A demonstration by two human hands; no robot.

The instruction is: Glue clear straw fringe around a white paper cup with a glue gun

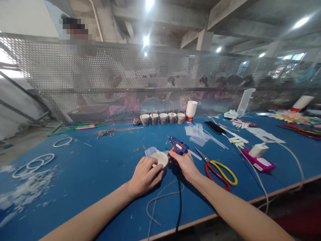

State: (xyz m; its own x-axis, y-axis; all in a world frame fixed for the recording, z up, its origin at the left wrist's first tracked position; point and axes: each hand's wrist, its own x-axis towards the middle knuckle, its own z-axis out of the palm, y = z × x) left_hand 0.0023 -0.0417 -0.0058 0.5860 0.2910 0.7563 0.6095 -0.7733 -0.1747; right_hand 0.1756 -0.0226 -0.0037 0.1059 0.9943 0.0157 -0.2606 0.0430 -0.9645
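Left grip (pixel 146 174): curled on the cup, fingers at the rim and near side.
White cup (pixel 162 160): mouth up, near the middle of the blue surface (pixel 100 167); probably light, thin-walled and easily dented; best taken lightly around the side, below the rim, without squeezing.
Right grip (pixel 185 164): closed around the handle of the blue glue gun (pixel 178 146), just right of the cup; nozzle toward the far left.
Glue gun: likely stiff and heavier than the cup; safest by the handle, since the nozzle may be hot; the black cord (pixel 180 204) runs to the near edge and could drag.
Glue stick (pixel 194 154): pale, jutting from the gun's back; likely firm but bendable.
Twine (pixel 155 199): loose loops at the near side; soft, apt to snag.
Scissors (pixel 220 170): right of the gun, red and yellow handles; rigid, best taken by these.
Small buckets (pixel 163 118): in a far row, left of stacked cups (pixel 192 108); their thin handles look delicate.
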